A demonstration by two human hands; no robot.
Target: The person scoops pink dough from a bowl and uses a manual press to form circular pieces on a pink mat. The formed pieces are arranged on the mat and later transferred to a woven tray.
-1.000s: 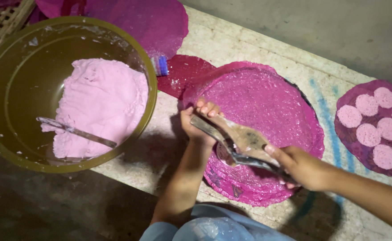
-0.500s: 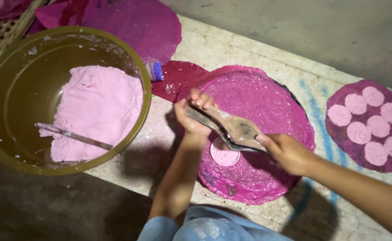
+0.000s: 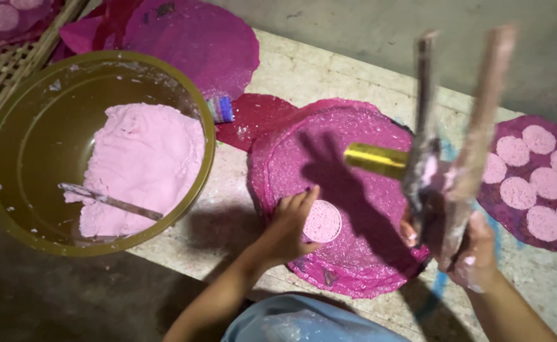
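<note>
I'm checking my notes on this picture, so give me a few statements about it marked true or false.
1. The left hand rests on the magenta round mat beside a small pink dough disc. True.
2. The olive-green bowl holds only water. False: it holds pink dough and a metal spoon.
3. The right hand holds a blurred hinged press raised open. True.
4. The dark mat at the right is bare. False: several pink discs lie on it.
</note>
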